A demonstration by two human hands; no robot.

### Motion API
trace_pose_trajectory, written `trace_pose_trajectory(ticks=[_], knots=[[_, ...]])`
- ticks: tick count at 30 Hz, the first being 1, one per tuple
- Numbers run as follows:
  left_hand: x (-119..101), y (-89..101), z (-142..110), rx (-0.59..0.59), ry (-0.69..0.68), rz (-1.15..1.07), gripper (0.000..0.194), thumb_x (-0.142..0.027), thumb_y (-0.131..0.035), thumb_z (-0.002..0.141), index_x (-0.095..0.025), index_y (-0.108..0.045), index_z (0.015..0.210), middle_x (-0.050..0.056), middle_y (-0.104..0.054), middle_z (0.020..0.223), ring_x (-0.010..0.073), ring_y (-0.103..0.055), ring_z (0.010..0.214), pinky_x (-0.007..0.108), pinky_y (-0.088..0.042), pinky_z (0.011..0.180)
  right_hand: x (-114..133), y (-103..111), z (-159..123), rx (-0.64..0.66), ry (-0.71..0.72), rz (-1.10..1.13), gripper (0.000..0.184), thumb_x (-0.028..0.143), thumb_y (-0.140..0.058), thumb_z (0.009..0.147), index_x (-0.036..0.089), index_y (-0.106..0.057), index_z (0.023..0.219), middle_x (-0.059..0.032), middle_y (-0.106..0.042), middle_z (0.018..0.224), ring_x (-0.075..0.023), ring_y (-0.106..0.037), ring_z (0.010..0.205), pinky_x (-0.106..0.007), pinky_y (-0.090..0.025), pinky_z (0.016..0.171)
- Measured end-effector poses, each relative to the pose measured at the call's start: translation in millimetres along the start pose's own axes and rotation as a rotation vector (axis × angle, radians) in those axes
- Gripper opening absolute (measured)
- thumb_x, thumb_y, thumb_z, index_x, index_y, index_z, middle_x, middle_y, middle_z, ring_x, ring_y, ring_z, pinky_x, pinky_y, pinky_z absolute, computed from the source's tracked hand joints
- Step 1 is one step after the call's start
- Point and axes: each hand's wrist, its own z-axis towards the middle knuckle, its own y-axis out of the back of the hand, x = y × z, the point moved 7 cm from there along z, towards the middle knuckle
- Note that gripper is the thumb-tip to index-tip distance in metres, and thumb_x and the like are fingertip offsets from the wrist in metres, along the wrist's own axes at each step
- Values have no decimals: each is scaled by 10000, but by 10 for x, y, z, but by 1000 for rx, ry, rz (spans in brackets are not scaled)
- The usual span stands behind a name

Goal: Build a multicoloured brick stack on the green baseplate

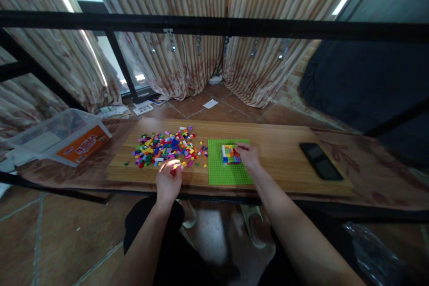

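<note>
"Since both forearms cross the near edge of the desk [275, 143], what frames their space?"

"A bin [85, 145] sits off the left end. Right of the middle is the green plate [217, 174], its near edge close to the desk's. Well right lies the phone [321, 161], with wood between it and the plate."

"And the bricks?"

"The pile [167, 147] spreads left of the plate, strays nearly at its edge. The block [229, 153] stands on the plate, toward its far side."

"How are the hands?"

"The right hand [250, 158] has its fingers narrow at the block's right side; I can't tell if they grip a piece. The left hand [167, 183] is at the pile's near edge, fingers drawn in around red and yellow bits, hold uncertain."

"Handling tips?"

"I'd line up studs first, then press straight down, bracing the block's side. Keep the left wrist low, clear of loose strays."
</note>
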Motion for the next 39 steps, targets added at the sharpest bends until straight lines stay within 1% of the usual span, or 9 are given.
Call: trace_pose_trajectory(ticks=[5,9,12,15,18,22,29,34,39], knots=[[-20,42,-15,0,24,-33,267,-372,-539,825,-165,-687,908,109,-698,987,202,-642,737,344,-544,733,85,18,-55,12,55,47,326,396,-719,641,148,-721,852,-37,-734,766,-162,-653,659,-293,-533,630],[6,77,-3,-11,36,-46,250,-354,-523,824,-179,-689,889,107,-704,967,229,-659,810,357,-546,764,138,241,-176,-22,104,98,476,574,-664,673,149,-702,885,-49,-724,788,-170,-647,694,-278,-508,599],[57,87,-1,-19,63,-53,254,-349,-522,821,-176,-692,894,112,-704,974,236,-664,833,363,-546,785,108,520,-393,-164,115,131,518,627,-591,730,147,-676,905,-61,-708,797,-162,-622,674,-252,-459,544],[95,91,-8,-16,86,-71,260,-341,-533,814,-166,-691,922,117,-699,1006,228,-665,823,366,-546,799,77,612,-785,-247,157,103,432,568,-603,772,150,-678,853,-64,-701,775,-167,-611,665,-266,-455,566],[129,138,-14,-35,112,-56,245,-287,-526,806,-162,-686,944,112,-696,997,232,-661,848,380,-542,825,120,302,-1237,-33,289,0,344,485,-577,844,167,-699,893,-83,-723,873,-207,-653,827,-325,-509,737],[239,332,-36,-159,166,-11,231,-221,-516,798,-170,-669,964,98,-678,969,233,-652,855,401,-534,857,191,-239,-1679,273,465,-229,239,360,-533,899,199,-706,934,-88,-712,922,-226,-659,878,-366,-515,805],[629,843,-25,-548,270,149,407,-244,-595,789,-128,-568,1178,193,-570,1244,324,-510,1245,487,-396,1077,432,-759,-1706,424,682,-485,229,253,-490,914,225,-685,1030,-95,-682,1024,-246,-645,947,-424,-516,882],[951,880,331,-474,360,239,487,-302,-550,854,-40,-513,1263,309,-465,1375,385,-434,1328,554,-358,1077,542,-1212,-1905,582,841,-537,240,208,-502,906,251,-684,1056,-86,-668,1084,-245,-630,994,-429,-518,896],[1032,659,607,-286,298,327,486,-356,-482,906,-41,-526,1274,312,-502,1359,408,-506,1258,583,-374,1036,515,-1623,-2045,723,920,-549,246,160,-492,904,241,-691,1025,-85,-669,1075,-248,-608,1020,-428,-520,896]])
